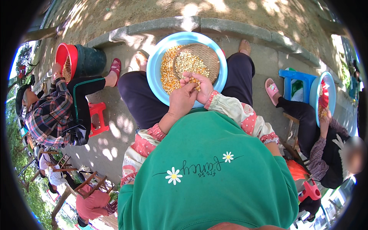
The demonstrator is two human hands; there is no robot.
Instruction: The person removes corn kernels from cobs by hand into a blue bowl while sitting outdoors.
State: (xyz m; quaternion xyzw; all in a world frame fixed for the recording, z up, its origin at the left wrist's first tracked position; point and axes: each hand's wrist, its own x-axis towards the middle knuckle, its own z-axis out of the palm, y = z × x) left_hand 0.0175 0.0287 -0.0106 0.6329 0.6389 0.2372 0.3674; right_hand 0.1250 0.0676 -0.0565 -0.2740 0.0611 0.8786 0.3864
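Observation:
Above a woven basket, my right hand [203, 88] is cupped around a few yellow corn kernels [196, 81]. My left hand [182, 98] meets it from the left, its thumb and fingertips at those kernels; whether it grips any is hidden by the fingers. The round, shallow basket [213, 61] holds a heap of paler kernels [188, 61]. It rests inside a light blue plastic basin [157, 91], partly over a layer of orange-yellow kernels [168, 73]. The basin stands between my knees.
At left, a person [51, 112] reaches into a red basin [61, 51] beside a dark bucket [91, 61]. At right, another person [319, 149] handles kernels in a blue basin [330, 86] near a blue stool [297, 76]. A stone kerb [166, 24] runs beyond my feet.

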